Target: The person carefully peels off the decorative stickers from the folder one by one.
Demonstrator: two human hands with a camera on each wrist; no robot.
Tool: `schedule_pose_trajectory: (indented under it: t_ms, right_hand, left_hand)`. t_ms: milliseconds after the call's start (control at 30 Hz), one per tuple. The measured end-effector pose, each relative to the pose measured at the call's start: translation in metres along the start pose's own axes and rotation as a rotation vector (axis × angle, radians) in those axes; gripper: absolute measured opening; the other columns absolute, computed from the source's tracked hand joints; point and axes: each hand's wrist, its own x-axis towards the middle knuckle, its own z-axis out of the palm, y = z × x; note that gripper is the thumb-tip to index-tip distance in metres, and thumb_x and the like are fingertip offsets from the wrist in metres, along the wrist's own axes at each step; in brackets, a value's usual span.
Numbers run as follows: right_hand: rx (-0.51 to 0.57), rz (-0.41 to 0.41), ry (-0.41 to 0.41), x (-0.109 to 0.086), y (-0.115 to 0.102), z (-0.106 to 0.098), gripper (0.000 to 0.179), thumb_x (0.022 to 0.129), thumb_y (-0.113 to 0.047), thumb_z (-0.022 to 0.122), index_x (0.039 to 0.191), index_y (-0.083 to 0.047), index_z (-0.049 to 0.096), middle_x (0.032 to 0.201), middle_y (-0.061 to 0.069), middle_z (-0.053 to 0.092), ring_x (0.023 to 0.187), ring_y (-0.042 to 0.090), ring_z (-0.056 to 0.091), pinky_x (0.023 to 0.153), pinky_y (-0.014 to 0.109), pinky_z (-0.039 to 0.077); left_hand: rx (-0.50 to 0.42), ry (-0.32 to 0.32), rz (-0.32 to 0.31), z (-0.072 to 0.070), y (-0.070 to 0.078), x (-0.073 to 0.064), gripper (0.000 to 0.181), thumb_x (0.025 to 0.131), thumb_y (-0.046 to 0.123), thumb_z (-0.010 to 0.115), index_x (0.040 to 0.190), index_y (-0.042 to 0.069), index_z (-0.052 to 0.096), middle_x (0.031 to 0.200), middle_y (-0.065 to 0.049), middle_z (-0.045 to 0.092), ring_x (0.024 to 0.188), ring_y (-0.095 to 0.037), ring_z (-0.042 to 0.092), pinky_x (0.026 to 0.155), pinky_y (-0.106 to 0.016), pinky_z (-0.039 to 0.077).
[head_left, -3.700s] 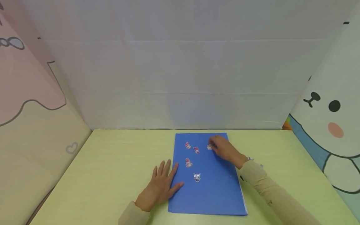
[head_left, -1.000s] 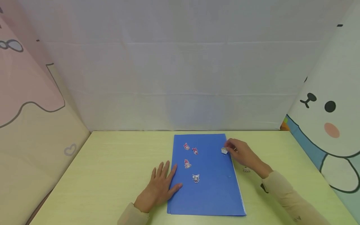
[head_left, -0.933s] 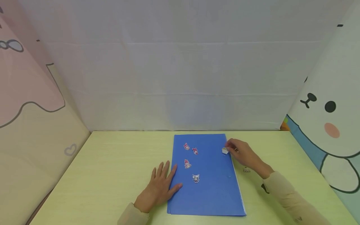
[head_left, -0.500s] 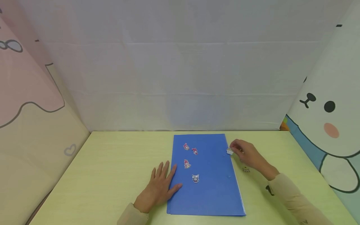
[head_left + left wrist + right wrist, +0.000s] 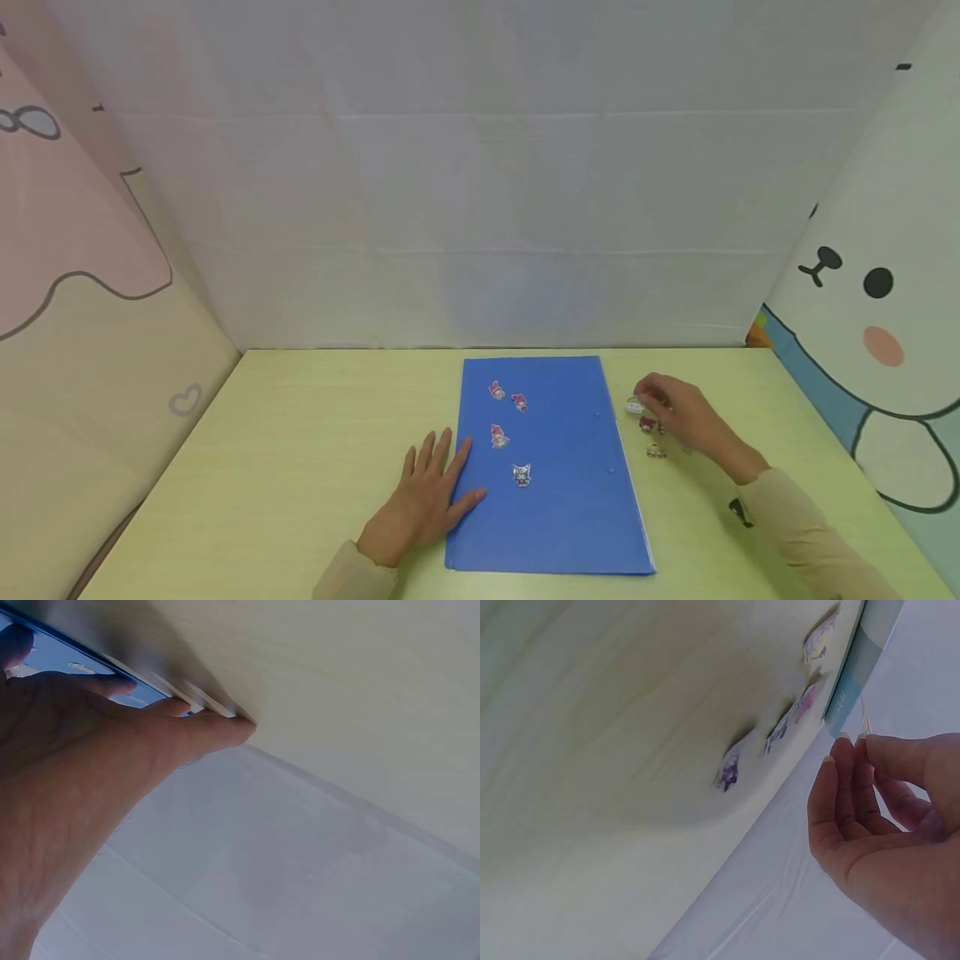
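Between thumb and fingertips my right hand [image 5: 686, 417] pinches a small white cartoon sticker [image 5: 634, 406], just off the right edge of the blue folder [image 5: 562, 517]. In the right wrist view, the sticker [image 5: 865, 716] shows edge-on as a thin strip at the fingertips of the right hand [image 5: 889, 802]. My left hand [image 5: 423, 504] rests with fingers spread on the table and the folder's left edge, thumb on the cover. The left wrist view shows the left hand [image 5: 97, 757] with fingers extended beside the folder [image 5: 64, 652]. A silvery sticker [image 5: 522, 475] and several pink ones [image 5: 499, 437] lie on the cover.
Loose stickers lie on the table right of the folder, among them a red-and-white one [image 5: 648, 425] and a yellowish one [image 5: 656, 451]. A small dark piece [image 5: 741, 512] lies by the right sleeve. A white curtain [image 5: 480, 208] hangs behind the table [image 5: 322, 433].
My right hand has carried the white sticker rightward, from over the folder's upper right to past its right edge. Stickers on the table have come into sight. The left hand stays put.
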Motion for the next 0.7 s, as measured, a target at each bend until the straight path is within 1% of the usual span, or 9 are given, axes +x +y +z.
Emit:
schedule_pose_trajectory:
  t_ms: [67, 133, 233, 300, 367, 433, 600, 700]
  right_hand:
    - [-0.012, 0.007, 0.003, -0.002, 0.003, -0.001, 0.008, 0.096, 0.006, 0.065, 0.100, -0.001, 0.067, 0.089, 0.003, 0.070, 0.078, 0.019, 0.068, 0.068, 0.032, 0.056]
    - [-0.023, 0.021, 0.000, -0.003, 0.005, -0.003, 0.007, 0.097, 0.006, 0.065, 0.101, 0.000, 0.067, 0.090, 0.004, 0.070, 0.079, 0.021, 0.068, 0.069, 0.032, 0.056]
    - [-0.043, 0.041, 0.000, -0.005, 0.006, -0.005, 0.007, 0.096, 0.006, 0.066, 0.101, 0.002, 0.067, 0.091, 0.005, 0.070, 0.080, 0.022, 0.068, 0.070, 0.034, 0.056]
    - [-0.053, 0.062, -0.001, -0.006, 0.006, -0.007, 0.005, 0.096, 0.005, 0.066, 0.101, 0.003, 0.067, 0.090, 0.006, 0.070, 0.080, 0.023, 0.067, 0.070, 0.035, 0.056]
    - [-0.058, 0.078, -0.003, -0.008, 0.007, -0.009, 0.005, 0.096, 0.005, 0.066, 0.101, 0.003, 0.067, 0.091, 0.006, 0.070, 0.081, 0.024, 0.067, 0.071, 0.035, 0.056]
    - [-0.062, 0.097, -0.008, -0.009, 0.007, -0.009, 0.004, 0.097, 0.004, 0.065, 0.101, 0.003, 0.067, 0.091, 0.007, 0.070, 0.083, 0.026, 0.067, 0.072, 0.037, 0.056]
    - [-0.069, 0.120, -0.015, -0.012, 0.011, -0.011, 0.005, 0.097, 0.004, 0.065, 0.101, 0.004, 0.068, 0.092, 0.010, 0.071, 0.085, 0.029, 0.068, 0.074, 0.042, 0.056]
    - [-0.077, 0.136, -0.022, -0.014, 0.014, -0.012, 0.005, 0.097, 0.004, 0.065, 0.101, 0.003, 0.068, 0.094, 0.011, 0.071, 0.088, 0.031, 0.067, 0.077, 0.045, 0.055]
  left_hand:
    - [0.006, -0.012, -0.009, 0.000, 0.000, 0.001, 0.075, 0.102, 0.054, 0.053, 0.157, 0.004, 0.040, 0.161, -0.027, 0.031, 0.149, -0.051, 0.026, 0.115, -0.070, 0.023]
    - [0.013, 0.005, -0.007, 0.007, -0.004, 0.002, 0.075, 0.102, 0.055, 0.052, 0.157, 0.005, 0.040, 0.161, -0.027, 0.031, 0.149, -0.051, 0.026, 0.115, -0.070, 0.024]
    - [0.008, 0.004, -0.008, 0.009, -0.005, 0.003, 0.075, 0.102, 0.055, 0.053, 0.157, 0.005, 0.040, 0.162, -0.027, 0.031, 0.149, -0.051, 0.025, 0.115, -0.070, 0.023]
    - [0.005, 0.023, 0.005, 0.012, -0.008, 0.003, 0.075, 0.103, 0.055, 0.051, 0.157, 0.004, 0.040, 0.161, -0.028, 0.031, 0.148, -0.052, 0.026, 0.114, -0.071, 0.023]
    - [0.001, 0.010, 0.004, 0.008, -0.005, 0.002, 0.075, 0.104, 0.054, 0.050, 0.157, 0.003, 0.039, 0.161, -0.028, 0.031, 0.148, -0.052, 0.025, 0.114, -0.071, 0.022]
    - [-0.002, 0.015, 0.010, 0.009, -0.006, 0.002, 0.074, 0.104, 0.053, 0.052, 0.156, 0.003, 0.040, 0.160, -0.029, 0.031, 0.147, -0.053, 0.026, 0.114, -0.071, 0.022]
    - [-0.012, -0.018, -0.012, 0.002, -0.002, 0.001, 0.073, 0.103, 0.051, 0.053, 0.157, 0.004, 0.039, 0.161, -0.028, 0.030, 0.149, -0.052, 0.025, 0.115, -0.070, 0.022]
    - [0.004, -0.024, -0.017, -0.001, 0.000, 0.001, 0.074, 0.103, 0.052, 0.053, 0.157, 0.004, 0.039, 0.161, -0.027, 0.031, 0.149, -0.051, 0.026, 0.115, -0.070, 0.023]
